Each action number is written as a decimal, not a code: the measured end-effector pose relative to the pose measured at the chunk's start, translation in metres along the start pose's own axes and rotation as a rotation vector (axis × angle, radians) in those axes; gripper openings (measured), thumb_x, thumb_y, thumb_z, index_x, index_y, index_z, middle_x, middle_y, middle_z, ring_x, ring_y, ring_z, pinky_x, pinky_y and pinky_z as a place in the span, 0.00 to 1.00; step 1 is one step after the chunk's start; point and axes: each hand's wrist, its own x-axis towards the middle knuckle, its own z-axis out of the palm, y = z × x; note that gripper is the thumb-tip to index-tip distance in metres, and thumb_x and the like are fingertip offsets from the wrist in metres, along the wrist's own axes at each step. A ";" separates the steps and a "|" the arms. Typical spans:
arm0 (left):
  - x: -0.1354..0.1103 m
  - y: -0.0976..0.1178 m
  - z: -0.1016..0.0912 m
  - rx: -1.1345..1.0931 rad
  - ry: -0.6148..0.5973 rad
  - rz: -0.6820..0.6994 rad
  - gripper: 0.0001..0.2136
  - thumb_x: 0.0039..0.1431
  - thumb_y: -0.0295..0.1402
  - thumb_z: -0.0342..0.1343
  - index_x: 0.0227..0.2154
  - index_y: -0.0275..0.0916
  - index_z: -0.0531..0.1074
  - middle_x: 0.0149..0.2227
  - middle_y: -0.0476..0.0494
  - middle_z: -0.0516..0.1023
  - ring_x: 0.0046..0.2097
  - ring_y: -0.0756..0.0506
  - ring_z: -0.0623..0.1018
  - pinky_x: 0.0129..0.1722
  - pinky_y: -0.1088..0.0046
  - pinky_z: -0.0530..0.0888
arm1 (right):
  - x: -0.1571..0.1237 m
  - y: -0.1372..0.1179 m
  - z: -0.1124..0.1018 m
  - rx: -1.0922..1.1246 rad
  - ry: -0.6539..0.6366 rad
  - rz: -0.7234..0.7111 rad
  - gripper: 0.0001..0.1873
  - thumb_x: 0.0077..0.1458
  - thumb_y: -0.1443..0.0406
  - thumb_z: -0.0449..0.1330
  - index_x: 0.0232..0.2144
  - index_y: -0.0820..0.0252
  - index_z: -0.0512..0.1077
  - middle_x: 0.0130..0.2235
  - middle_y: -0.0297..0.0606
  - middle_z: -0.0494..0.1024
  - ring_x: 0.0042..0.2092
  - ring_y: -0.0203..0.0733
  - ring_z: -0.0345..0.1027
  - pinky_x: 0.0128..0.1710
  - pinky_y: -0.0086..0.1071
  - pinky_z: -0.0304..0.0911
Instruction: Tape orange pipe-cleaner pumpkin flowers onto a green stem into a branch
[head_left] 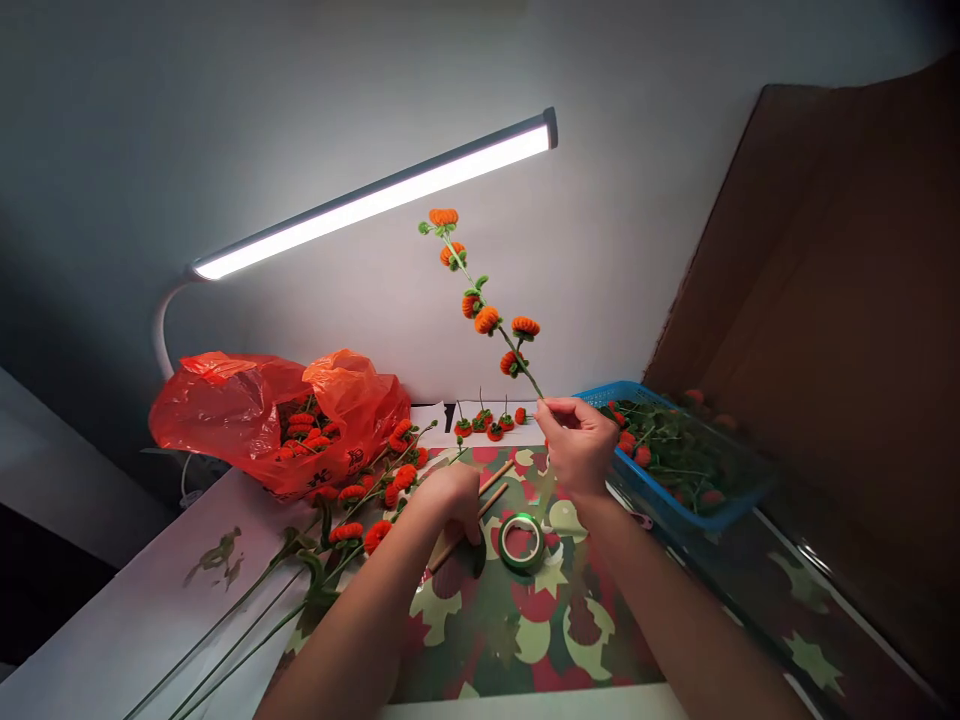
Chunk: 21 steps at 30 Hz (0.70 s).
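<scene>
Right hand (577, 440) pinches berry stem (484, 310) at its base, upright above desk (150, 620). Left hand (450, 500) closed on wooden sticks (480, 505) near tape roll (522, 541). Stem looks light, bendy, top-heavy; grip low on wire.

home craft desk: desk lamp (375, 195), patterned mat (525, 620), basket of handmade flowers (675, 455).

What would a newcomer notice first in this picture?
First the lit lamp, slanting across the white wall at the top. Just below it, the right hand holds up a stem of small orange pumpkins. The left hand rests on wooden sticks on the patterned mat, beside a tape roll, with a red bag at left and a blue basket at right.
</scene>
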 end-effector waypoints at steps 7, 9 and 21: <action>0.007 0.000 0.001 -0.004 -0.027 0.024 0.09 0.25 0.25 0.64 0.12 0.39 0.68 0.11 0.47 0.70 0.18 0.43 0.73 0.19 0.70 0.69 | 0.007 -0.002 0.000 0.160 -0.011 0.167 0.06 0.42 0.64 0.63 0.22 0.63 0.74 0.21 0.35 0.76 0.24 0.38 0.70 0.28 0.31 0.67; 0.007 0.001 0.003 -0.036 -0.049 0.022 0.07 0.28 0.27 0.63 0.13 0.39 0.68 0.12 0.47 0.71 0.18 0.44 0.73 0.20 0.70 0.70 | 0.008 -0.001 0.000 0.180 -0.006 0.173 0.06 0.42 0.64 0.64 0.22 0.63 0.73 0.21 0.35 0.76 0.24 0.38 0.70 0.28 0.31 0.67; 0.000 0.004 -0.014 -0.480 0.103 0.501 0.08 0.43 0.31 0.59 0.29 0.38 0.70 0.23 0.52 0.71 0.24 0.52 0.71 0.23 0.79 0.68 | 0.007 0.000 0.001 0.184 -0.009 0.177 0.06 0.41 0.64 0.64 0.22 0.63 0.74 0.22 0.36 0.77 0.25 0.38 0.70 0.28 0.31 0.67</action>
